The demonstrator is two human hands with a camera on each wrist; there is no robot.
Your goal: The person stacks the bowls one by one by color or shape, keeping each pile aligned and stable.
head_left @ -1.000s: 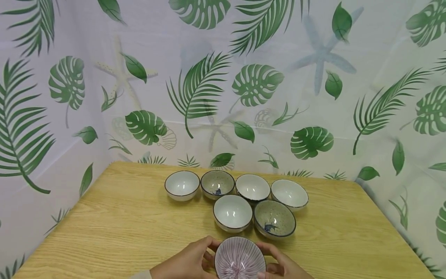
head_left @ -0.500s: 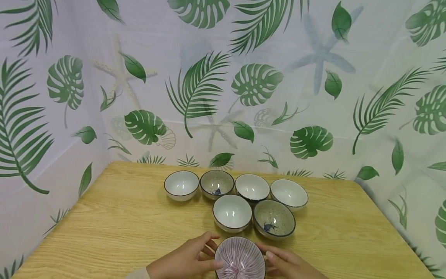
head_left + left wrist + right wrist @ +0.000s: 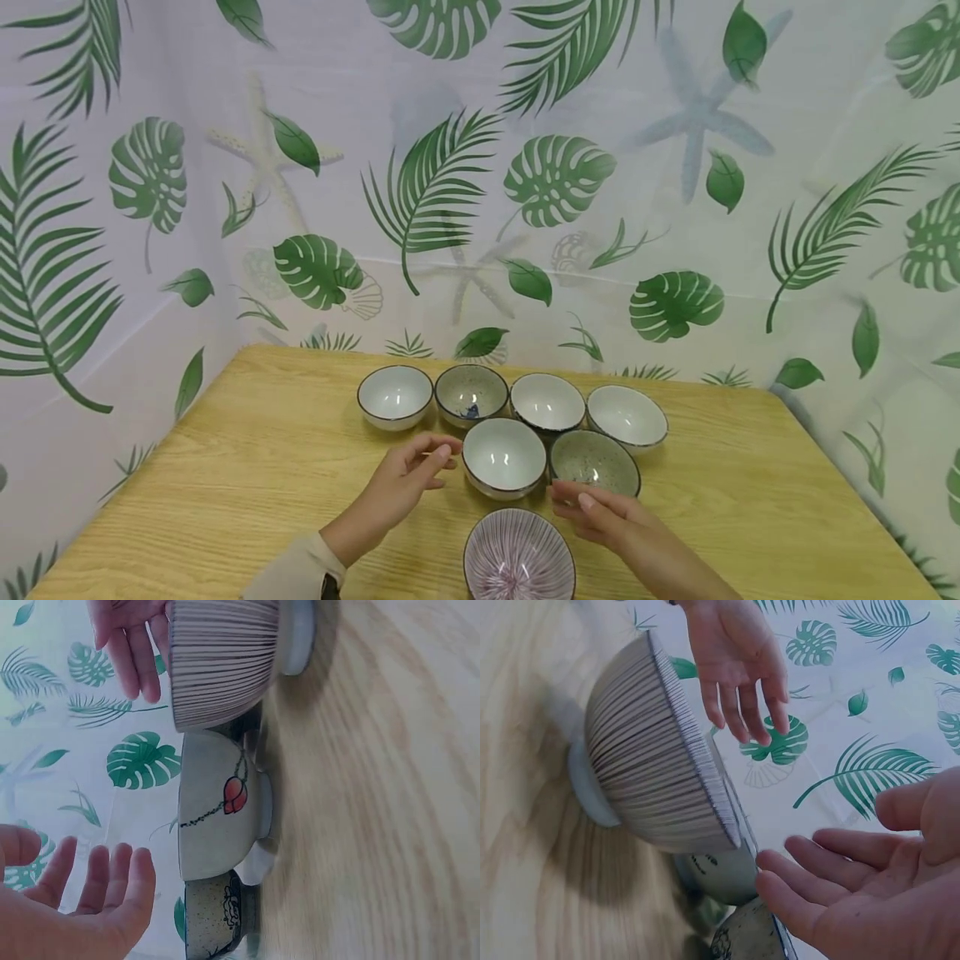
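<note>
A purple-striped bowl [image 3: 519,557] stands at the front of the group, with neither hand on it. Behind it is a white bowl [image 3: 504,457] with a dark rim; in the left wrist view its outside shows a red bud [image 3: 235,795]. My left hand [image 3: 401,487] has loosely bent fingers, the tips right at that white bowl's left side. On the other side my right hand [image 3: 611,521] extends toward the gap between bowls, overlapping the front of a speckled grey-green bowl [image 3: 596,458] and hiding part of it. Both palms look bare in the wrist views.
Along the back of the wooden table [image 3: 247,467] runs a row of bowls: a white bowl [image 3: 395,397], a speckled bowl [image 3: 472,393] with a blue mark, and two more white bowls to the right. A leaf-printed cloth [image 3: 465,167] hangs behind.
Both hands have come off the purple-striped bowl and moved forward, to either side of the white bowl behind it. The striped bowl stays in place.
</note>
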